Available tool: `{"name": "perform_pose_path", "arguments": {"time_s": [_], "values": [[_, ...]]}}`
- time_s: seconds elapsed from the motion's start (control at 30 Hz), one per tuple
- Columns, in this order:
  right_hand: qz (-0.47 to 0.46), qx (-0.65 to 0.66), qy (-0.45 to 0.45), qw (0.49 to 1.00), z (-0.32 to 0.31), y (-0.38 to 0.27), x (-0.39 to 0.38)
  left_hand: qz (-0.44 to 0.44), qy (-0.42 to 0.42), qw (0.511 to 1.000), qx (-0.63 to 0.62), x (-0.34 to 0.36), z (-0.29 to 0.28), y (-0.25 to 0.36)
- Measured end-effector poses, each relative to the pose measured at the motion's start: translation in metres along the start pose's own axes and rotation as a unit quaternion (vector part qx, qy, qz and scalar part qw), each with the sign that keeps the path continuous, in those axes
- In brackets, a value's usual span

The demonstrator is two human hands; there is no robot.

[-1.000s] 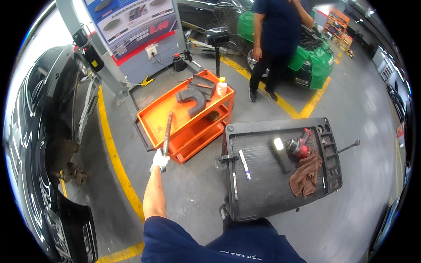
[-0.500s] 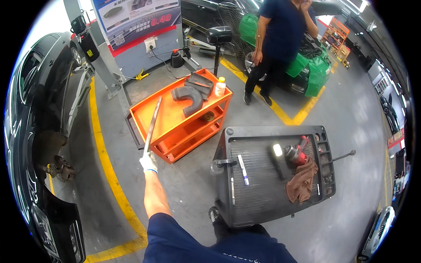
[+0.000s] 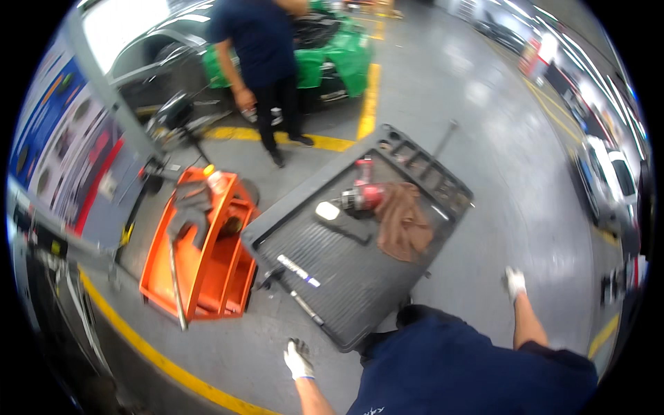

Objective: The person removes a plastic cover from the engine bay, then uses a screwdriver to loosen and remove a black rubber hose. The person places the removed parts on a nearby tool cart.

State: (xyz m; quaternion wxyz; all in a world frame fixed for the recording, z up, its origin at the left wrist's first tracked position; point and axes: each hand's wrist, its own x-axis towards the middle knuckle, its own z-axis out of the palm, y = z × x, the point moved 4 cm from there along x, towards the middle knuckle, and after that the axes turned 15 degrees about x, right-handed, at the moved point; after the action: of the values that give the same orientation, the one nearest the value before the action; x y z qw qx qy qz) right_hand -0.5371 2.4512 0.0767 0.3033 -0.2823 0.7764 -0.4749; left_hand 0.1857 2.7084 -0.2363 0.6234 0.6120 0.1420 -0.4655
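My left hand (image 3: 298,358), in a white glove with dark fingertips, is empty and open below the black cart (image 3: 325,290). My gloved right hand (image 3: 514,282) is open and empty beside its right side. A metal bar (image 3: 177,290) lies slanted on the orange cart (image 3: 152,270), near the black curved hose (image 3: 197,228) and a yellow-capped bottle (image 3: 214,178). On the black cart are a red-and-black power tool (image 3: 366,194), a brown rag (image 3: 404,221), a lit work lamp (image 3: 332,214), a white marker (image 3: 297,271) and a thin rod (image 3: 306,306).
A person (image 3: 256,55) in dark clothes stands beyond the carts by a car with a green cover (image 3: 353,55). A lift post with a poster board (image 3: 69,138) is at left, yellow floor lines (image 3: 366,111) mark bays, and parked cars (image 3: 605,187) line the right.
My left hand has let go of the bar, which now rests on the orange cart. My view has swung right, and my right hand has come into sight.
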Motion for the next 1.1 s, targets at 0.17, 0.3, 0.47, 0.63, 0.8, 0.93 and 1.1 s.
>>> {"name": "perform_pose_path", "arguments": {"time_s": [0.17, 0.3, 0.47, 0.63, 0.8, 0.93, 1.1], "values": [[-0.133, -0.153, -0.021, 0.979, 0.058, -0.060, 0.097, 0.104, -0.054, 0.985, 0.127, -0.090, 0.086, 0.019], [-0.166, -0.180, -0.079, 0.966, 0.142, -0.128, 0.129, 0.097, -0.070, 0.989, 0.084, -0.141, 0.144, 0.058], [-0.146, -0.190, -0.231, 0.943, 0.234, -0.164, 0.194, 0.181, 0.099, 0.929, 0.306, -0.160, 0.156, 0.076], [-0.148, -0.260, -0.389, 0.871, 0.298, -0.185, 0.254, 0.186, 0.137, 0.909, 0.348, -0.136, 0.132, 0.067], [-0.167, -0.200, -0.411, 0.873, 0.301, -0.177, 0.261, 0.169, 0.200, 0.903, 0.341, -0.141, 0.098, 0.064], [-0.182, -0.201, -0.402, 0.874, 0.283, -0.170, 0.272, 0.152, 0.134, 0.929, 0.310, -0.161, 0.137, 0.068], [-0.174, -0.197, -0.385, 0.885, 0.261, -0.170, 0.259, 0.142, 0.076, 0.938, 0.308, -0.143, 0.126, 0.083]]}}
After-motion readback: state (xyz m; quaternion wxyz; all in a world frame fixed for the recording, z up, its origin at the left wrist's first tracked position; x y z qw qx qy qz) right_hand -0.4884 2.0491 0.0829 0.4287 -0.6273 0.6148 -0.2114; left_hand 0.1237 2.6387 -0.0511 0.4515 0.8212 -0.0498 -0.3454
